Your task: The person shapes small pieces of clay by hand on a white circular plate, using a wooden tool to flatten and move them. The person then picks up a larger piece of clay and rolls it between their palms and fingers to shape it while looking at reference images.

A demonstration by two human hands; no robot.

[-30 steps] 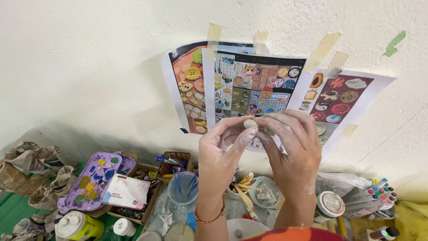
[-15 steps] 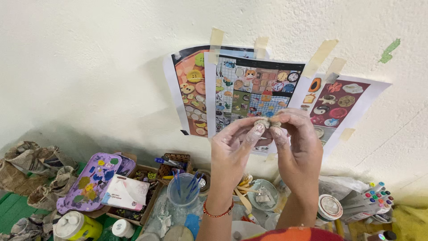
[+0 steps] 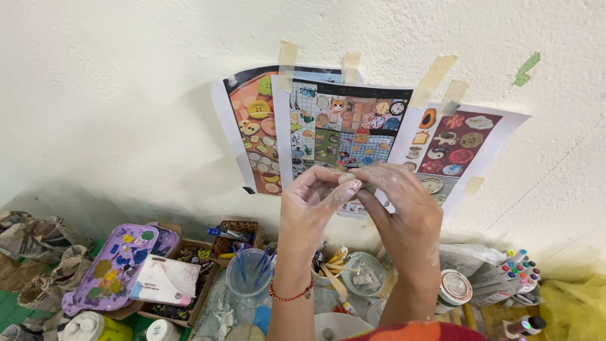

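Hands raised together before taped prints (image 3: 344,129), left hand (image 3: 309,208) and right hand (image 3: 407,211) fingers pinching small clay lump (image 3: 349,179)

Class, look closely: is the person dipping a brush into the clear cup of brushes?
No: both the left hand and right hand are raised above the clear cup, pinching a small pale lump between them.

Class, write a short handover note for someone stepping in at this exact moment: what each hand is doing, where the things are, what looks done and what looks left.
Left hand and right hand: both raised before the taped prints, pinching one small pale lump between the fingertips; both dusted white.
Below: brush cup, purple palette, markers, tool pot.
Done: lump in hand, roughly rounded.
Left: its final shape is unclear; paints and brushes lie unused.
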